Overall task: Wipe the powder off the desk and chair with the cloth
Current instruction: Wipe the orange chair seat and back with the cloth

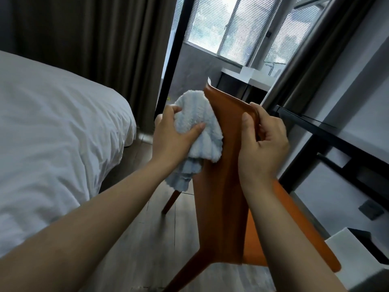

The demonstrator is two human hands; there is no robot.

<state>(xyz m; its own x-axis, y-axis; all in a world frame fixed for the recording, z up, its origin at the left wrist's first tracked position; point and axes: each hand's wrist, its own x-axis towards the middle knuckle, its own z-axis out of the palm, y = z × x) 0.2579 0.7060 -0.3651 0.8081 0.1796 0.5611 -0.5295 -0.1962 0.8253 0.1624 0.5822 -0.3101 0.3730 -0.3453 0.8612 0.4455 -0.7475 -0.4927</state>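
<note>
An orange-brown chair [223,165] stands in the middle, its backrest rising toward me and its seat showing lower right. My left hand [170,135] grips a bunched pale blue fluffy cloth [197,127] and presses it against the left face of the backrest. My right hand [263,144] clasps the backrest's top right edge, fingers wrapped around it. The black desk [315,127] runs along the right wall just beyond the chair. I cannot make out any powder on either surface.
A bed with a white duvet [52,133] fills the left side. Dark curtains [94,39] hang behind it, and a window [231,26] lies beyond a black door frame. A white bin [357,256] sits at the lower right. Wood floor shows between bed and chair.
</note>
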